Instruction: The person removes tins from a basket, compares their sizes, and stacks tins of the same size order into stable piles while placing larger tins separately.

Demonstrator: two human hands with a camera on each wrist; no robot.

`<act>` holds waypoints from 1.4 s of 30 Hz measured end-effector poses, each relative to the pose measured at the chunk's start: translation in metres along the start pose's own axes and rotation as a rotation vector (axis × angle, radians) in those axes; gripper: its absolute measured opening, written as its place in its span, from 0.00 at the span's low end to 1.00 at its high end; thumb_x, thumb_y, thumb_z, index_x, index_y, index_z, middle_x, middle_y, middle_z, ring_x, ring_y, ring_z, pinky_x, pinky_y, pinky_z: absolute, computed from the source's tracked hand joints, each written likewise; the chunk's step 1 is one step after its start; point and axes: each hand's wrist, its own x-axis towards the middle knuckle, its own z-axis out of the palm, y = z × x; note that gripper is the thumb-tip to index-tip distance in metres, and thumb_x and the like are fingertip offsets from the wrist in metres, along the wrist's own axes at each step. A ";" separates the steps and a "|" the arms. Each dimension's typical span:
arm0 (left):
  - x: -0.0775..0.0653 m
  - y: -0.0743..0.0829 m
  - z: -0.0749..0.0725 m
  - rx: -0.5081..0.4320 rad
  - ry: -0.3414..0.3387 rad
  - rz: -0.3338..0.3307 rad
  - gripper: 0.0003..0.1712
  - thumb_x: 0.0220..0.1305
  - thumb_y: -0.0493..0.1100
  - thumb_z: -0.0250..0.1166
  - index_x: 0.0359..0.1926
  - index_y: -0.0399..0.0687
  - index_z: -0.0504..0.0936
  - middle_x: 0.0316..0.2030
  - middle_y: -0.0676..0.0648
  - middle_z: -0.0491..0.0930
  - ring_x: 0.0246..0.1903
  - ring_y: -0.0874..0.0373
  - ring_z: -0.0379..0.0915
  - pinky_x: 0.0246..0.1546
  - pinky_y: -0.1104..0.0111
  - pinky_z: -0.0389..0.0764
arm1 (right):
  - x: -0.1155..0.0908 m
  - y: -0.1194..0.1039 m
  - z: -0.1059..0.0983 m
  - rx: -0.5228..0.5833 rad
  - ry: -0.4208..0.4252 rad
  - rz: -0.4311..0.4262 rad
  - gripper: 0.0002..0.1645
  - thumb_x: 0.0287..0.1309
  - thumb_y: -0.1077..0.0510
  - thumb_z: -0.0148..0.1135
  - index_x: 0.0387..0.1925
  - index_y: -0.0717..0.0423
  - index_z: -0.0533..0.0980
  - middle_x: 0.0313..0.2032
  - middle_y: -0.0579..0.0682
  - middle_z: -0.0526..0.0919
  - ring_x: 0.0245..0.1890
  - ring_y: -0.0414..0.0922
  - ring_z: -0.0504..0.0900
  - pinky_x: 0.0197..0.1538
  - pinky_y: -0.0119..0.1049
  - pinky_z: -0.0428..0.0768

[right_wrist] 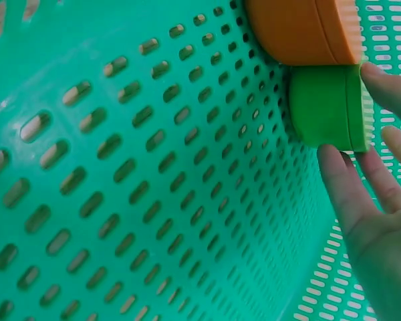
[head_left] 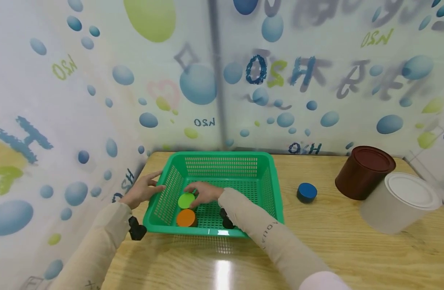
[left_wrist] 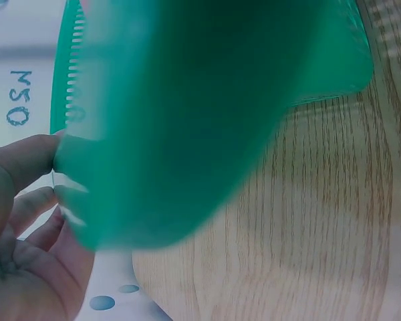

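Note:
A green plastic basket (head_left: 222, 233) with slotted walls stands on the table. Inside, by its left wall, a small lime-green jar (head_left: 186, 200) with a ridged lid sits against an orange jar (head_left: 186, 218). My right hand (head_left: 206, 193) reaches into the basket and pinches the lime-green jar at its lid, thumb on one side and fingers on the other, as the right wrist view shows. My left hand (head_left: 142, 191) grips the basket's left rim, its fingertips at the edge; a blurred green wall fills much of the left wrist view.
On the wooden table (head_left: 316, 249), right of the basket, sits a blue jar (head_left: 307, 193). Farther right, a dark brown canister (head_left: 363, 173) and a white lidded tub (head_left: 396, 203) stand close together. A patterned curtain (head_left: 229, 80) hangs behind the table and along its left side.

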 end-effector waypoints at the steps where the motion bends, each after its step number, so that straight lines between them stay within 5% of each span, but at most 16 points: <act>1: 0.000 0.000 0.001 0.001 0.001 -0.003 0.38 0.63 0.42 0.55 0.68 0.40 0.45 0.51 0.26 0.64 0.40 0.47 0.73 0.37 0.58 0.77 | 0.000 0.000 0.001 -0.004 0.004 0.003 0.35 0.47 0.63 0.66 0.59 0.58 0.65 0.53 0.54 0.69 0.52 0.50 0.69 0.43 0.30 0.73; 16: 0.000 0.000 0.000 -0.005 -0.001 0.020 0.38 0.63 0.42 0.55 0.68 0.40 0.45 0.51 0.26 0.65 0.40 0.46 0.73 0.37 0.58 0.77 | 0.000 0.006 -0.001 -0.021 0.050 0.024 0.32 0.47 0.62 0.66 0.57 0.58 0.68 0.52 0.55 0.69 0.49 0.49 0.71 0.41 0.30 0.74; 31: -0.001 -0.001 -0.001 -0.013 -0.005 0.009 0.39 0.63 0.42 0.55 0.68 0.40 0.45 0.50 0.26 0.65 0.40 0.47 0.73 0.37 0.58 0.77 | -0.024 0.014 -0.017 -0.060 0.081 0.063 0.31 0.47 0.62 0.66 0.55 0.59 0.69 0.48 0.55 0.70 0.43 0.48 0.73 0.39 0.33 0.74; 42: 0.000 0.000 -0.001 0.012 -0.001 -0.004 0.39 0.63 0.43 0.55 0.68 0.41 0.45 0.51 0.26 0.64 0.41 0.46 0.72 0.38 0.57 0.76 | -0.034 0.026 -0.028 -0.028 0.043 0.058 0.37 0.46 0.61 0.66 0.59 0.59 0.64 0.53 0.58 0.68 0.50 0.52 0.70 0.45 0.37 0.73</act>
